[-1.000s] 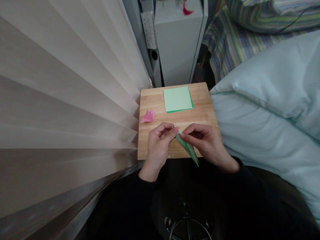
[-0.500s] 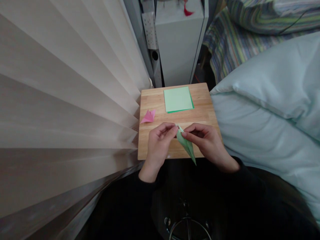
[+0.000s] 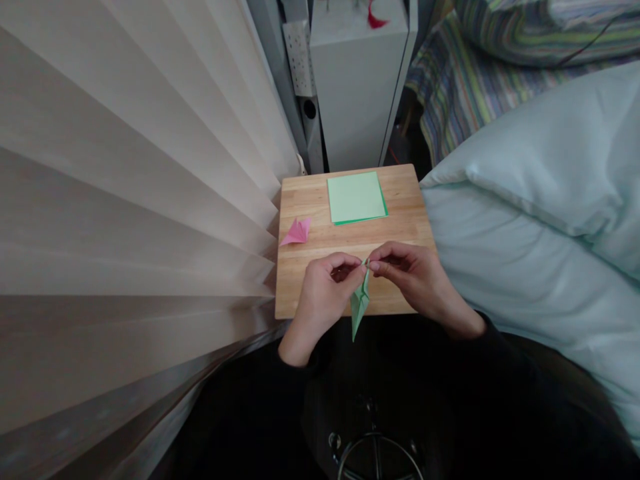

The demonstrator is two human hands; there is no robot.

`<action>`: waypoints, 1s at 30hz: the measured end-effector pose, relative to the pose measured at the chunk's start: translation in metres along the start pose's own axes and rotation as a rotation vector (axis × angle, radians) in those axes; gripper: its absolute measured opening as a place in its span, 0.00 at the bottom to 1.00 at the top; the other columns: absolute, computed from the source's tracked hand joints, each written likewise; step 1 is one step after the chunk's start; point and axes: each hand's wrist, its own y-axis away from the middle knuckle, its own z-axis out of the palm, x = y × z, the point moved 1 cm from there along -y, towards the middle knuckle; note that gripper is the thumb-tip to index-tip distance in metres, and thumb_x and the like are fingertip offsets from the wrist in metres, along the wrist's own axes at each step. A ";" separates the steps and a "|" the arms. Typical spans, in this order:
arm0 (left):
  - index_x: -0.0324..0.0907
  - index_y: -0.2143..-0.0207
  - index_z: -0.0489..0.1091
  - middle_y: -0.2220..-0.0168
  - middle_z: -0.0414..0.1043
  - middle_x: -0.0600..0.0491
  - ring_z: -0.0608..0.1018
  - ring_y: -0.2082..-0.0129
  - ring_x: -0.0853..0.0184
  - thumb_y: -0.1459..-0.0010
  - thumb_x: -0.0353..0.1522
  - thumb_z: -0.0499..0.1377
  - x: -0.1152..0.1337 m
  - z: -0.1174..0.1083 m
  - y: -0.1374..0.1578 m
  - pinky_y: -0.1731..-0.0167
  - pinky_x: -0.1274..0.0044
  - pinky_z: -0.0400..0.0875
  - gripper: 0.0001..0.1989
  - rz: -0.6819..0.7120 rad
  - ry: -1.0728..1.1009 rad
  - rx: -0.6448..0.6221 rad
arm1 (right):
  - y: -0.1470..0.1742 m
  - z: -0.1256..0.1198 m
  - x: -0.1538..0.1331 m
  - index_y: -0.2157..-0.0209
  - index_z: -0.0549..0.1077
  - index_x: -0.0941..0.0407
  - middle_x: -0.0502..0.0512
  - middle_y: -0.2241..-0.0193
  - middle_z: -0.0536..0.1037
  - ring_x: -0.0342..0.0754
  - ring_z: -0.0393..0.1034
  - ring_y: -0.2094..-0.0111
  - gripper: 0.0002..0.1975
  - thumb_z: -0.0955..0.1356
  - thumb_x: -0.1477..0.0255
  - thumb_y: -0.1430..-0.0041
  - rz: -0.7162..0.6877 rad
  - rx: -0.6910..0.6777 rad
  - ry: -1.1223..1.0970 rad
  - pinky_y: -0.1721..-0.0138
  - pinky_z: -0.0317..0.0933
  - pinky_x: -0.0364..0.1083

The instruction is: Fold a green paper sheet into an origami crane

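Observation:
Between my hands, over the near edge of the wooden table, hangs a folded piece of green origami paper with a long point facing down toward me. My left hand pinches its upper part between thumb and fingers. At the top tip, the thumb and forefinger of my right hand also pinch the paper. The fingertips of both hands nearly meet there and hide the small folds. A pink folded-paper figure rests on the table at the left, and a stack of square green paper lies farther back.
A pleated curtain borders the table's left side. Pale bedding lies along the right. Behind the table stands a white cabinet with a red tassel on top. A metal chair base shows below, on the dark floor.
The folded green paper has swung round so its long point now aims down and slightly left instead of down-right. My left hand has shifted a little right, and the right fingertips pinch the top tip.

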 end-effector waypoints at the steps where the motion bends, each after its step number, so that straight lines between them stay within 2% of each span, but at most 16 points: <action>1: 0.40 0.72 0.80 0.74 0.78 0.52 0.74 0.75 0.69 0.48 0.33 0.70 -0.001 0.000 0.000 0.75 0.78 0.67 0.05 -0.005 -0.006 -0.005 | 0.000 -0.001 -0.001 0.70 0.80 0.55 0.52 0.72 0.81 0.47 0.72 0.68 0.16 0.79 0.56 0.47 0.007 -0.009 -0.001 0.65 0.66 0.47; 8: 0.40 0.73 0.79 0.76 0.76 0.53 0.73 0.77 0.69 0.49 0.30 0.69 -0.001 0.000 0.001 0.75 0.77 0.67 0.03 0.010 -0.074 0.003 | 0.000 -0.004 -0.005 0.70 0.81 0.55 0.53 0.71 0.82 0.48 0.75 0.67 0.16 0.78 0.56 0.47 0.027 -0.042 0.071 0.63 0.69 0.49; 14: 0.41 0.75 0.78 0.76 0.75 0.54 0.74 0.76 0.68 0.49 0.26 0.65 0.004 0.001 0.003 0.73 0.77 0.68 0.04 0.132 -0.199 0.026 | 0.002 -0.001 0.000 0.69 0.81 0.55 0.53 0.71 0.82 0.48 0.75 0.68 0.16 0.76 0.56 0.44 0.007 -0.029 0.140 0.65 0.68 0.48; 20: 0.42 0.75 0.77 0.76 0.74 0.54 0.74 0.75 0.68 0.48 0.25 0.64 0.004 -0.001 0.003 0.72 0.76 0.68 0.06 0.210 -0.311 0.025 | 0.004 0.001 0.003 0.68 0.80 0.56 0.52 0.71 0.81 0.47 0.74 0.69 0.11 0.76 0.62 0.43 0.040 -0.049 0.122 0.65 0.67 0.47; 24: 0.41 0.74 0.76 0.75 0.74 0.54 0.75 0.75 0.68 0.46 0.27 0.64 0.005 0.000 0.004 0.71 0.76 0.70 0.05 0.196 -0.265 -0.001 | 0.004 0.002 0.004 0.70 0.78 0.56 0.51 0.73 0.79 0.45 0.71 0.70 0.08 0.76 0.66 0.44 0.054 -0.028 0.054 0.67 0.65 0.46; 27: 0.42 0.69 0.75 0.70 0.77 0.52 0.77 0.70 0.67 0.44 0.29 0.64 0.005 0.002 0.005 0.68 0.76 0.72 0.01 0.143 -0.184 -0.053 | 0.002 0.003 0.003 0.71 0.77 0.56 0.50 0.74 0.77 0.44 0.70 0.70 0.07 0.75 0.68 0.44 0.045 0.026 0.013 0.67 0.64 0.45; 30: 0.43 0.62 0.70 0.66 0.79 0.53 0.80 0.67 0.67 0.45 0.30 0.67 0.003 0.005 0.006 0.68 0.77 0.71 0.10 0.062 -0.091 -0.066 | 0.001 0.003 0.001 0.72 0.76 0.56 0.50 0.75 0.76 0.44 0.70 0.72 0.07 0.74 0.69 0.45 0.049 0.086 -0.037 0.68 0.63 0.45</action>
